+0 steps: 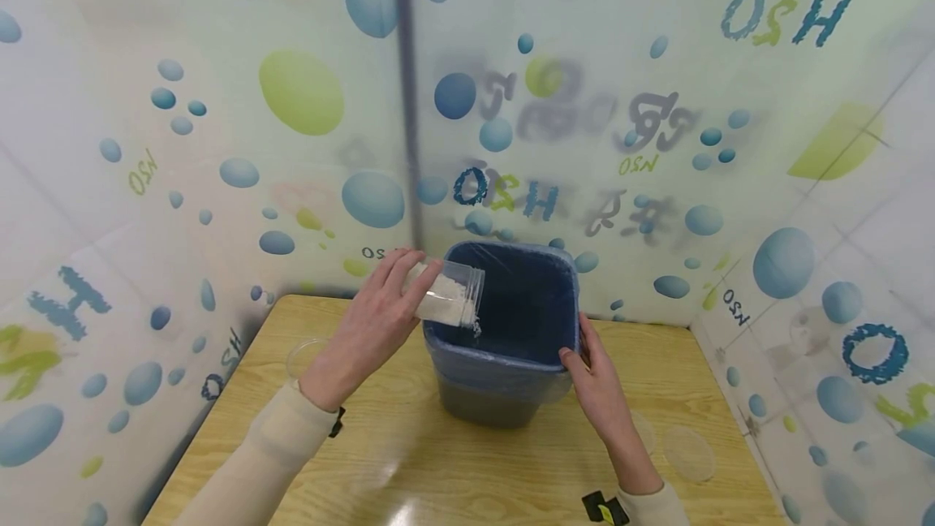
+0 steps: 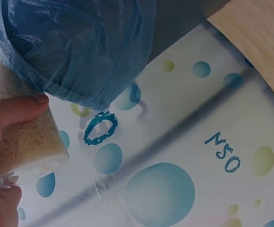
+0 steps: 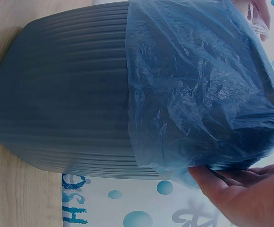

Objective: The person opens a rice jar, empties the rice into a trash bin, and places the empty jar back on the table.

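In the head view my left hand point(image 1: 368, 327) grips a clear plastic jar point(image 1: 447, 296) of rice, tipped on its side over the left rim of a trash bin point(image 1: 485, 406). Some white grains point(image 1: 477, 326) show at the jar's mouth. In the left wrist view the pale rice point(image 2: 30, 142) shows through the jar wall, with the thumb pressed along its side. A thin blue bag point(image 3: 189, 85) lines the ribbed dark bin and folds over its rim. My right hand point(image 1: 602, 388) holds the bin's right rim, thumb and fingers on the bag.
The bin stands on a wood-grain table point(image 1: 409, 461). A clear round lid point(image 1: 690, 454) lies at the table's right, with another faint round piece point(image 1: 643, 432) beside it. A transparent ring-shaped item point(image 1: 290, 360) is partly behind the left forearm. Patterned curtains point(image 1: 299, 177) enclose the table's back and sides.
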The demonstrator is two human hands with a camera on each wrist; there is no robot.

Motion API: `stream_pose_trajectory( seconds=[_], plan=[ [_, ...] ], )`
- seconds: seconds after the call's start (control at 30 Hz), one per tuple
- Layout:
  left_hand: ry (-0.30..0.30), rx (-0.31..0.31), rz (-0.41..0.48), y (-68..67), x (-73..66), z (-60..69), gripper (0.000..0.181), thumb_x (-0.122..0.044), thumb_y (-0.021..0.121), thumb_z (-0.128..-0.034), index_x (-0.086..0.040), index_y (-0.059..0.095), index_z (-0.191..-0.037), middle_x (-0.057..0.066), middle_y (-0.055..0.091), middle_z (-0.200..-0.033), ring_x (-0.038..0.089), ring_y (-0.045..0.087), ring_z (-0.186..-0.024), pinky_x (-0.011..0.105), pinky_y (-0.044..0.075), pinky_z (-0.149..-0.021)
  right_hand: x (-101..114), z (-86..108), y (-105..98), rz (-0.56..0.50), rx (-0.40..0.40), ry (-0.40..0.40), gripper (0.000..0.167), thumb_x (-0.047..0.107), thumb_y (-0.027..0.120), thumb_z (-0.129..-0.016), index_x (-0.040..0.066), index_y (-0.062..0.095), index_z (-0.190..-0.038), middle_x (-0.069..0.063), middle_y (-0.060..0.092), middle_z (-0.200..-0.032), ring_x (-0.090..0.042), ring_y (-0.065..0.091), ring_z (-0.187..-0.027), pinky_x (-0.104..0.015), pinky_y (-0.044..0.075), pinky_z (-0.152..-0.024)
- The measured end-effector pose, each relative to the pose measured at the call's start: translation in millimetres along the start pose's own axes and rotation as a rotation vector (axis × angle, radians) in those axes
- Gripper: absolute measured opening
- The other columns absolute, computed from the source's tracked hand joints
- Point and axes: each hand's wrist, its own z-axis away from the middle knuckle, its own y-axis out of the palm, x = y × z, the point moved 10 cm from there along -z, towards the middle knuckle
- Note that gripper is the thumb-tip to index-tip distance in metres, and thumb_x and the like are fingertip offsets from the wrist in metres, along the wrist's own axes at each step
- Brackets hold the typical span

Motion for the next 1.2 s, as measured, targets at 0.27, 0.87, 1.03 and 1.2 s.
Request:
stream_pose_trajectory(
  seconds=[0.27, 0.87, 1.03, 1.2],
  plan=[
    [0.012, -0.018, -0.011, -0.8, -0.7, -0.9, 0.086, 0.002, 0.092, -0.0672, -0.002, 0.052, -0.143, 0.023, 0.052, -0.138, 0.041, 0.047, -0.134, 0.045, 0.042, -0.114, -0.1, 0.4, 0.3, -0.007, 0.002, 0.002, 0.065, 0.018, 0.049, -0.110, 0.007, 0.017, -0.166, -0.019, 0.026, -0.168, -0.038, 0.035, -0.150, -0.053, 0.035, -0.115],
    [0.018, -0.027, 0.015, -0.4, -1.7, -0.1, 0.091, 0.004, 0.094, -0.0638, -0.003, 0.051, -0.144, 0.024, 0.051, -0.139, 0.042, 0.045, -0.135, 0.047, 0.043, -0.113, 0.1, 0.6, 0.1, -0.014, 0.005, 0.001, 0.066, 0.018, 0.049, -0.110, 0.007, 0.016, -0.166, -0.019, 0.025, -0.168, -0.038, 0.034, -0.150, -0.053, 0.034, -0.116],
    [0.023, -0.049, 0.025, -2.2, -2.1, 0.2, 0.093, 0.007, 0.094, -0.0622, -0.003, 0.051, -0.145, 0.025, 0.051, -0.138, 0.043, 0.046, -0.135, 0.049, 0.043, -0.112, -0.4, 0.7, -0.1, -0.013, 0.003, 0.004, 0.066, 0.018, 0.049, -0.110, 0.007, 0.016, -0.166, -0.019, 0.025, -0.168, -0.038, 0.035, -0.150, -0.054, 0.035, -0.116],
    [0.023, -0.043, 0.027, -2.0, -2.4, 0.7, 0.095, 0.007, 0.095, -0.0620, -0.004, 0.051, -0.146, 0.025, 0.051, -0.139, 0.043, 0.045, -0.136, 0.050, 0.043, -0.112, -0.7, 0.7, -0.2, -0.011, 0.001, 0.006, 0.066, 0.019, 0.049, -0.109, 0.007, 0.017, -0.166, -0.019, 0.026, -0.168, -0.038, 0.035, -0.149, -0.054, 0.035, -0.116]
  ],
)
